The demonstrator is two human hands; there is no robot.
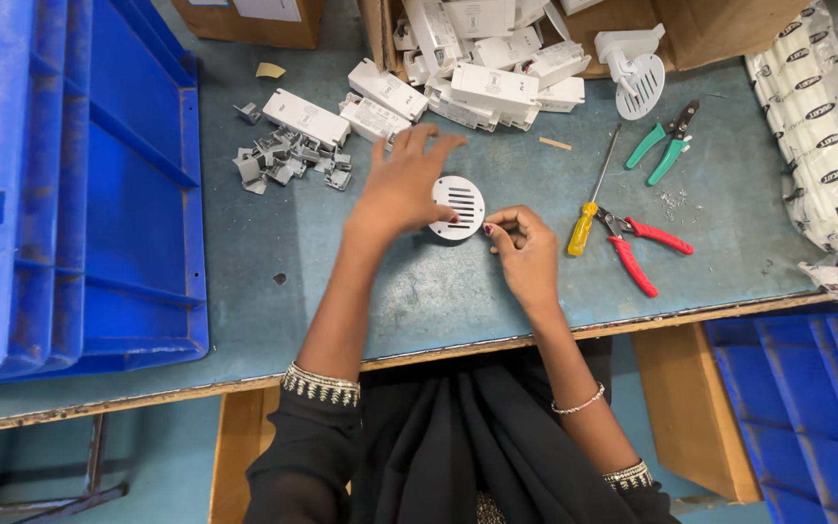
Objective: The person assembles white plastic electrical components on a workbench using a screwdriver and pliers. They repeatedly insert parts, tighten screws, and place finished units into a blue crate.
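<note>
A round white slotted disc lies on the blue-grey bench, held between both hands. My left hand rests on its left edge with fingers spread above it. Fingertips of my right hand pinch the disc's lower right rim. Behind the hands lies a heap of white rectangular plastic boxes. Small grey clips are scattered to the left of my left hand.
A yellow-handled screwdriver, red pliers and green cutters lie to the right. Another white round fitting stands behind. Blue crates fill the left side, a white printed bag the right edge.
</note>
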